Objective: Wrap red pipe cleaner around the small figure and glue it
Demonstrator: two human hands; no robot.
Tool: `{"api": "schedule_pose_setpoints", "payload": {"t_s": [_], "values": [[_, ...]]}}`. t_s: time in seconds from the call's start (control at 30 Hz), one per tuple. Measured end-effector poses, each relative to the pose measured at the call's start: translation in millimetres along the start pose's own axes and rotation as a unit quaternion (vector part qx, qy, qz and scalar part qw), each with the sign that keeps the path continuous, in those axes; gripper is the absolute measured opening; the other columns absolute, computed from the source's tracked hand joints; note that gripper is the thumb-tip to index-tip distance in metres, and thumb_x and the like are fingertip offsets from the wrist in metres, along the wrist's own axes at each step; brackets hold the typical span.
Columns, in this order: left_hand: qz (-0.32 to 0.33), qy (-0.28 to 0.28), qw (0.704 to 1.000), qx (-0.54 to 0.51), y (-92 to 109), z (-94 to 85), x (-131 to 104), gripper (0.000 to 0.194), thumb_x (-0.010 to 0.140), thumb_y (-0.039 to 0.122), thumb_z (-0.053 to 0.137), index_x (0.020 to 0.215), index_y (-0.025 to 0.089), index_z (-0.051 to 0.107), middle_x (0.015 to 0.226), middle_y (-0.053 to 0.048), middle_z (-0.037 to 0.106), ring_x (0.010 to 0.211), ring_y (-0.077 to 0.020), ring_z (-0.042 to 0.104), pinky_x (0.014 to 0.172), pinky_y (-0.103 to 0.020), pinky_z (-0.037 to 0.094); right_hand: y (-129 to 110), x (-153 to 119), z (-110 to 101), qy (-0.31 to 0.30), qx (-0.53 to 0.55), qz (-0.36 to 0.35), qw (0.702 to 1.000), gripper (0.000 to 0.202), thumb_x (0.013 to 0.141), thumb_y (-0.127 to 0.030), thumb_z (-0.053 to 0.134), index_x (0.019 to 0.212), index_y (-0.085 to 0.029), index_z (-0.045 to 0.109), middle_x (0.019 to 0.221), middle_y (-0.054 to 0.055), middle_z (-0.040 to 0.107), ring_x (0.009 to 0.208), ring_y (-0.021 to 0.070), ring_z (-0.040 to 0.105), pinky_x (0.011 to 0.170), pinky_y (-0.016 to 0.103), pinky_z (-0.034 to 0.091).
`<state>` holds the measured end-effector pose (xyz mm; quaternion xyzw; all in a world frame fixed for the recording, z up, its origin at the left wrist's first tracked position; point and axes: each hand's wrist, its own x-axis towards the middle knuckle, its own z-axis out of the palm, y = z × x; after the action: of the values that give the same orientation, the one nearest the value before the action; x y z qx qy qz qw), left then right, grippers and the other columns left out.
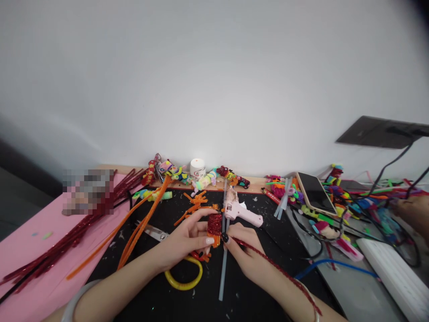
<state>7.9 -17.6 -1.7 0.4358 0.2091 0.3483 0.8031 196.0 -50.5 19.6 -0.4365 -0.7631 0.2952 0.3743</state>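
My left hand is closed around a small block of coiled pipe cleaner, glittery dark red above and orange below. My right hand pinches a long red tinsel pipe cleaner close to the block's right side; its tail runs back over my right forearm. Just beyond my right hand lies a pale pink glue gun, and a translucent glue stick extends below it between my hands. Yellow-handled scissors lie partly hidden under my left hand and wrist.
Red tinsel stems and orange pipe cleaners lie at left. Cut orange pieces lie behind my hands. A white jar stands by the wall. At right are a phone, a white power strip and cables.
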Motion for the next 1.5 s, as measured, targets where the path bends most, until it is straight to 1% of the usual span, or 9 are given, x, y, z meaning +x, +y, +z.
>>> {"api": "schedule_pose_setpoints", "payload": {"t_s": [0.13,0.37,0.67,0.87,0.97,1.13,1.23,1.37,1.5], "values": [[-0.005,0.006,1.0,0.005,0.0,-1.7,0.4,0.051,0.077,0.012,0.069,0.122,0.026,0.048,0.096,-0.003,0.065,0.076,-0.0095,0.06,0.066,-0.02,0.044,0.5,-0.6,-0.2,-0.005,-0.018,-0.003,1.0,0.032,0.091,-0.019,0.043,0.06,-0.019,0.046,0.058,-0.002,0.049,0.058,0.0131,0.044,0.061,0.028,0.033],[0.002,0.0,1.0,-0.007,2.3,0.1,1.2,0.053,0.075,0.01,0.07,0.121,0.025,0.049,0.094,-0.003,0.065,0.087,-0.0134,0.061,0.077,-0.025,0.043,5.2,-1.3,1.7,0.001,-0.033,-0.026,0.999,0.032,0.091,-0.019,0.041,0.059,-0.02,0.041,0.056,-0.003,0.045,0.057,0.013,0.043,0.061,0.028,0.032],[0.022,0.009,1.0,0.014,0.2,3.0,1.6,0.057,0.068,0.009,0.075,0.117,0.028,0.05,0.108,-0.002,0.054,0.089,-0.013,0.057,0.076,-0.025,0.045,2.2,-1.5,3.0,0.001,-0.055,-0.05,0.997,0.032,0.09,-0.017,0.041,0.058,-0.02,0.035,0.055,-0.005,0.039,0.053,0.0118,0.038,0.059,0.027,0.03],[0.042,0.027,0.996,0.078,-2.5,5.2,-0.8,0.049,0.074,0.013,0.071,0.116,0.026,0.049,0.099,-0.001,0.054,0.087,-0.0128,0.054,0.077,-0.025,0.042,3.3,-0.9,5.4,-0.021,-0.066,-0.063,0.996,0.031,0.089,-0.017,0.039,0.059,-0.021,0.037,0.055,-0.005,0.04,0.053,0.012,0.038,0.06,0.028,0.032],[0.044,0.025,0.994,0.098,-2.1,5.3,-1.4,0.046,0.077,0.015,0.067,0.118,0.026,0.048,0.097,-0.001,0.055,0.086,-0.0136,0.053,0.078,-0.027,0.041,2.2,-0.8,6.3,-0.016,-0.061,-0.062,0.996,0.031,0.089,-0.017,0.04,0.058,-0.02,0.038,0.054,-0.005,0.04,0.052,0.0116,0.038,0.06,0.028,0.032],[0.034,0.014,0.993,0.112,-1.2,6.7,-1.4,0.046,0.079,0.016,0.065,0.12,0.025,0.046,0.093,-0.001,0.055,0.084,-0.0139,0.052,0.075,-0.026,0.04,-4.4,-2.7,2.5,0.039,-0.033,-0.036,0.998,0.024,0.084,-0.018,0.046,0.06,-0.02,0.042,0.054,-0.004,0.041,0.054,0.0132,0.042,0.056,0.027,0.031],[0.029,0.015,0.993,0.113,-0.5,7.3,-1.3,0.045,0.079,0.016,0.066,0.118,0.025,0.046,0.091,-0.001,0.054,0.08,-0.0127,0.052,0.07,-0.024,0.04,-4.0,-4.9,-0.1,0.056,-0.009,-0.026,0.998,0.024,0.084,-0.02,0.044,0.06,-0.02,0.043,0.055,-0.003,0.041,0.055,0.014,0.042,0.053,0.027,0.03],[0.011,0.021,0.994,0.102,2.2,8.0,-1.2,0.046,0.079,0.019,0.066,0.118,0.026,0.044,0.09,0.0,0.055,0.069,-0.0101,0.053,0.061,-0.022,0.042,-0.9,-5.1,-1.3,0.063,0.013,-0.015,0.998,0.027,0.087,-0.022,0.042,0.06,-0.021,0.043,0.055,-0.002,0.043,0.055,0.0146,0.042,0.052,0.028,0.03],[0.005,0.03,0.996,0.089,6.0,9.4,-1.5,0.047,0.079,0.022,0.066,0.119,0.027,0.043,0.085,0.002,0.055,0.054,-0.0058,0.051,0.051,-0.02,0.042,-2.9,-3.1,-1.4,0.048,-0.007,0.004,0.999,0.029,0.087,-0.022,0.042,0.058,-0.021,0.042,0.054,-0.002,0.045,0.055,0.0148,0.042,0.053,0.028,0.031]]}}
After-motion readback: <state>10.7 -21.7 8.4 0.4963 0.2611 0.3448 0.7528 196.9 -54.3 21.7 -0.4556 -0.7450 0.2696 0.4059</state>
